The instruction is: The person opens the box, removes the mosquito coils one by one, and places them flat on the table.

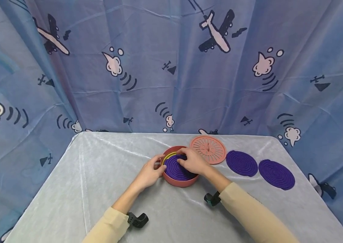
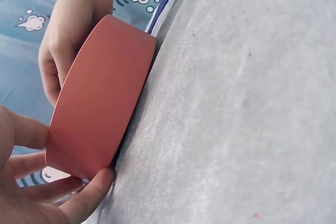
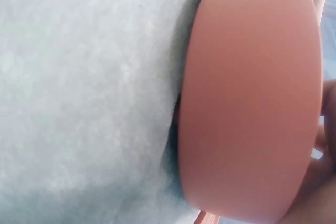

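A round terracotta-coloured box (image 1: 179,183) stands on the cloth, and a purple spiral coaster (image 1: 172,170) shows inside it. Behind that coaster, a yellow rim (image 1: 166,158) curves along the inner wall. My left hand (image 1: 150,172) grips the box at its left side; in the left wrist view its thumb and fingers spread around the terracotta wall (image 2: 102,93). Reaching in from the right, my right hand (image 1: 194,161) pinches the purple coaster near its far edge, with the thumb over its top. The box wall (image 3: 252,98) hides most of this hand in the right wrist view.
Behind the box to the right lies a slotted coral disc (image 1: 207,149), the box's lid by its look. Two more purple spiral coasters, one nearer (image 1: 242,163) and one farther right (image 1: 276,174), lie flat. A patterned blue curtain (image 1: 171,67) hangs behind the table (image 1: 107,175).
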Demonstrator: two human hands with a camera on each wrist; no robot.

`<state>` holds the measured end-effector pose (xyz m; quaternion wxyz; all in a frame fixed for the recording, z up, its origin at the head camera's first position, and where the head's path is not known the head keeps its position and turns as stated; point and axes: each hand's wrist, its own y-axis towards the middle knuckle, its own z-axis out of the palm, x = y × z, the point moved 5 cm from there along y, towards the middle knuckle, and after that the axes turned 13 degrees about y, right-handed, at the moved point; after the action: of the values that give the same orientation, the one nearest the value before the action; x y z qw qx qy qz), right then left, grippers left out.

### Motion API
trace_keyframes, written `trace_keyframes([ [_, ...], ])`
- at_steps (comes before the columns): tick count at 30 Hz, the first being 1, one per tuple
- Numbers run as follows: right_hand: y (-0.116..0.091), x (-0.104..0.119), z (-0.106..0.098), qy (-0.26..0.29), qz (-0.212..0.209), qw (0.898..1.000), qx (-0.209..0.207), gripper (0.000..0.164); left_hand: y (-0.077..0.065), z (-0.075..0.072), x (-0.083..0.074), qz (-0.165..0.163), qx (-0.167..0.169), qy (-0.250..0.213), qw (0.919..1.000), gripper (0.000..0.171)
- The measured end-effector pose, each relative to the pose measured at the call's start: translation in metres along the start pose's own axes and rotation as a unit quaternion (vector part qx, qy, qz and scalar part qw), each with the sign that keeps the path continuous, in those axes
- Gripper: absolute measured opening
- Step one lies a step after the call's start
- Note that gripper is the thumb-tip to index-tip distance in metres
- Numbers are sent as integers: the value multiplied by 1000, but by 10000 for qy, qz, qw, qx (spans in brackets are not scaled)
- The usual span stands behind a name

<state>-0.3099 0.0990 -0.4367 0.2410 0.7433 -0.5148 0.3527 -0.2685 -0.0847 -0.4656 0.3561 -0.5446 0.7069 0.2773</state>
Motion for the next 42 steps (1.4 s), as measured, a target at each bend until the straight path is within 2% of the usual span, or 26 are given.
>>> trace_keyframes([
  [7, -1, -3, 0, 92, -132, 9998, -128, 32, 0, 0, -1, 73, -48, -64, 9999, 45],
  [20, -3, -5, -13, 1287, -715, 9886, -313, 27, 0, 2, 1, 106, -23, -103, 9999, 46],
  [27, -3, -7, -21, 1773, -264, 9829, -414, 31, 0, 1, 0, 38, -29, -156, 9999, 46],
  [36, -7, -11, -18, 2027, 285, 9788, 20, 29, -1, 2, -1, 100, -42, -35, 9999, 47],
  [42, -7, -11, -17, 2062, 355, 9778, 95, 28, -1, 2, -1, 126, -49, 7, 9999, 46],
])
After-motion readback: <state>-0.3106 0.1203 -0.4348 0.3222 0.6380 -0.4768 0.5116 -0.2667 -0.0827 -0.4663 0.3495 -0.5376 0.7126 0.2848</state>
